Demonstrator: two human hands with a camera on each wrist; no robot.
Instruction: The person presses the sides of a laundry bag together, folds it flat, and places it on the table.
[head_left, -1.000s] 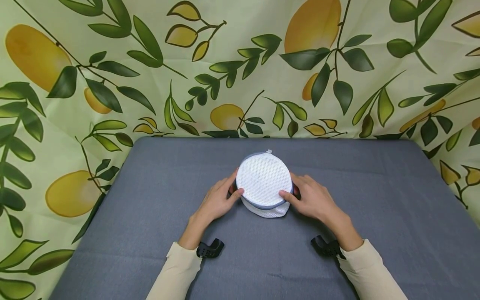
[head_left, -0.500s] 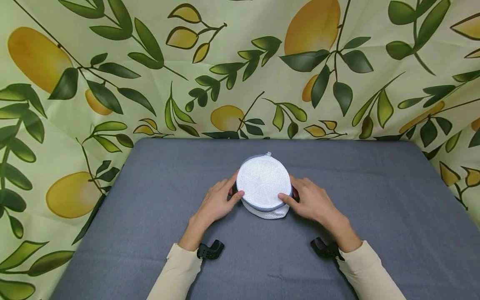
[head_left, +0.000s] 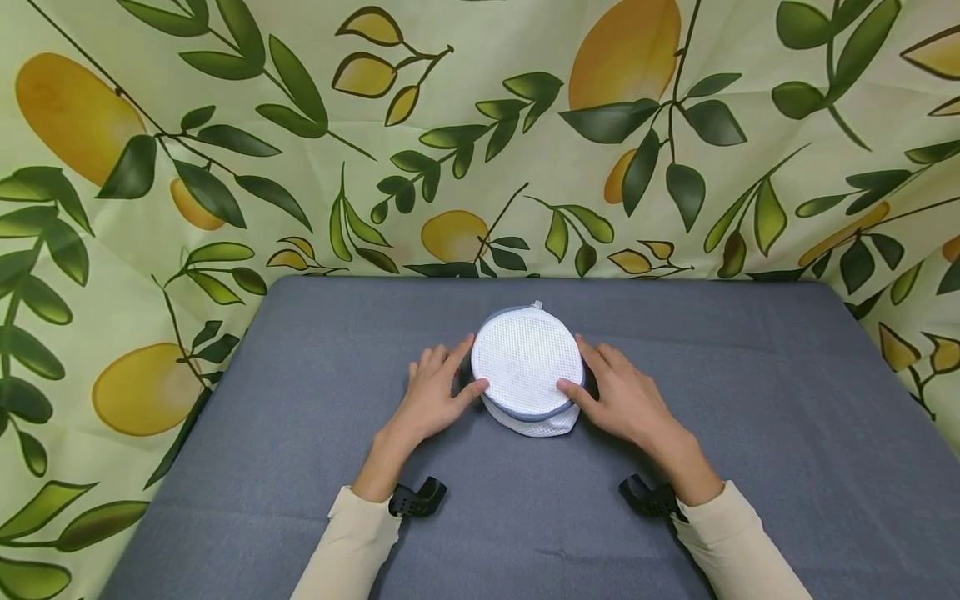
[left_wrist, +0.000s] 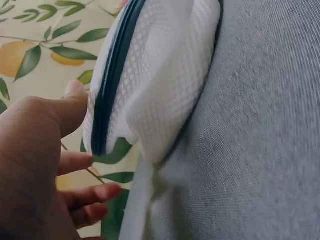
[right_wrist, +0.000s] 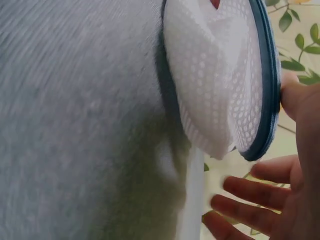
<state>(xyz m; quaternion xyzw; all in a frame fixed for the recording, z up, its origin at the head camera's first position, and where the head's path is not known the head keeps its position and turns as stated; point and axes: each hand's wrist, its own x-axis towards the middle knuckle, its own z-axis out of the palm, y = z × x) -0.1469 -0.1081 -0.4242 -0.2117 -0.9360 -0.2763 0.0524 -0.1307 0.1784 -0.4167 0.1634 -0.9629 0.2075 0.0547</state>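
Note:
A round white mesh laundry bag (head_left: pixel 527 362) with a blue zipped rim sits near the middle of the table, its soft lower part sagging out toward the near side. On its left, my left hand (head_left: pixel 432 396) has the thumb at the rim and the index fingertip by the side; the other fingers spread away. Mirroring that, my right hand (head_left: pixel 626 396) touches the rim with its thumb. Wrist views show the rim (left_wrist: pixel 104 110) tilted above folded mesh (right_wrist: pixel 210 90), with the lower fingers (right_wrist: pixel 255 192) spread apart from it. The bag's contents are hidden.
A grey cloth-covered table (head_left: pixel 262 500) lies under the bag. Behind it hangs a curtain (head_left: pixel 465 100) printed with lemons and leaves. Black wrist mounts (head_left: pixel 418 497) sit on both forearms.
The fingers of both hands have straightened and eased off the bag's sides, while the thumbs stay at the rim. The bag stays nearly in place.

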